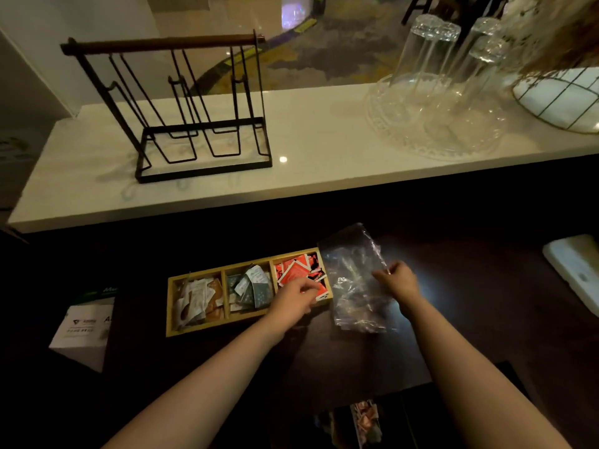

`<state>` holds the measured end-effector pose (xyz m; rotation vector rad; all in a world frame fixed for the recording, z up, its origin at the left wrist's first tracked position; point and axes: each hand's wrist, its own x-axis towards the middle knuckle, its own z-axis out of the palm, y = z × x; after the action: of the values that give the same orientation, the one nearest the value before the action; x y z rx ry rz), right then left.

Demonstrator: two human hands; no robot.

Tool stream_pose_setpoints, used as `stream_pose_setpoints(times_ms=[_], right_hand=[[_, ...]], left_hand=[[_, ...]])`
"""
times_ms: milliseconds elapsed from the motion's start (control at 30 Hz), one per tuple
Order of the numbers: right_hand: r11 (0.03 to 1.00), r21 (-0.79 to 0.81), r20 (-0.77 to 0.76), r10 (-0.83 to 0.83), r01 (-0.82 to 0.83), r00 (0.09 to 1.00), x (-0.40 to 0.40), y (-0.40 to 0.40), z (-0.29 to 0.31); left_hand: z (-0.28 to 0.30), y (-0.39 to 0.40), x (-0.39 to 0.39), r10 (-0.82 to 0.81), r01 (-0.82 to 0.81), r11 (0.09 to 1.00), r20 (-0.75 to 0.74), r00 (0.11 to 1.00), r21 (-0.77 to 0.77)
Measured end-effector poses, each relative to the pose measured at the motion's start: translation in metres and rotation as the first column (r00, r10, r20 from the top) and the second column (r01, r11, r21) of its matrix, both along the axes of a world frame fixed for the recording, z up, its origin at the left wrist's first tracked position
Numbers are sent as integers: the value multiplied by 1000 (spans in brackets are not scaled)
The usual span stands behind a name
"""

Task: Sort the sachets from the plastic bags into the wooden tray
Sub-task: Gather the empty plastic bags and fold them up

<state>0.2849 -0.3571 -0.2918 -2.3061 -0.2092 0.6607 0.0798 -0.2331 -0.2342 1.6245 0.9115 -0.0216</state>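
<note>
Fingers of the left hand (pixel 296 294) curl onto red sachets (pixel 296 270) in the wooden tray's (pixel 194 330) rightmost compartment and should let go low, while the right hand (pixel 397 280) pinches the clear plastic bag (pixel 353 286) just beside.

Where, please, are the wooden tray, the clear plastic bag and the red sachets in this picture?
wooden tray (pixel 170 306): head view, on its left wall.
clear plastic bag (pixel 351 254): head view, on its upper part beside the tray.
red sachets (pixel 296 268): head view, on the pile in the tray's right compartment.

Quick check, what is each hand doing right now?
Left hand: fingers curled down on the red sachets in the wooden tray; grasp cannot be told.
Right hand: closed, pinching the clear plastic bag.
</note>
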Motion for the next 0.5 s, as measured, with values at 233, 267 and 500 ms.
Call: stream_pose_setpoints(times_ms=[233,267,500], right_hand=[[969,-202,-104,125,-144,987,1,-4,-19],[951,-268,-41,151,-156,988,-1,-4,-21],[988,-126,-256,54,-89,965,-6,3,-20]], left_hand=[[-7,-16,33,-12,-2,987,-82,997,-159],[-9,-19,37,-23,9,987,-87,996,-158],[-12,-26,49,-44,32,991,-95,994,-132]])
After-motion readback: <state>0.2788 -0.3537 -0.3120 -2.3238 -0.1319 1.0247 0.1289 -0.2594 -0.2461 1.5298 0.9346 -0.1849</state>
